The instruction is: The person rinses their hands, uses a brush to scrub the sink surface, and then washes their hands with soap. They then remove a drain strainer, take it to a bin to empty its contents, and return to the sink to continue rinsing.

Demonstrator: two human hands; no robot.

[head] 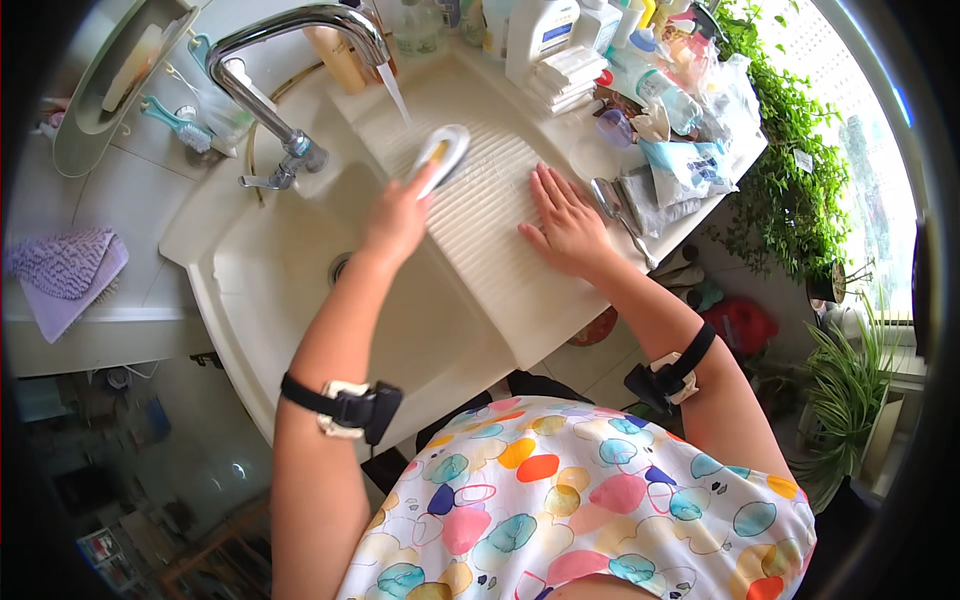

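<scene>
My left hand (395, 219) is closed around the handle of a white scrub brush (450, 146), which has a yellow patch on its top and is slightly blurred. The brush is over the ribbed washboard (480, 225) moulded into the cream laundry sink (300, 277); I cannot tell whether its underside touches the ribs. Flat on the washboard's right side rests my right hand (566, 221), fingers spread and holding nothing. From the chrome faucet (300, 22) a stream of water (394, 94) falls onto the upper end of the board.
Right of my right hand, a metal spoon-shaped utensil (626, 221) lies on the ledge near a soft wipes pack (686, 169). Bottles (544, 30) and stacked white packets (570, 75) crowd the back rim. A small blue brush (180, 127) hangs at left; a trailing plant (795, 150) hangs right.
</scene>
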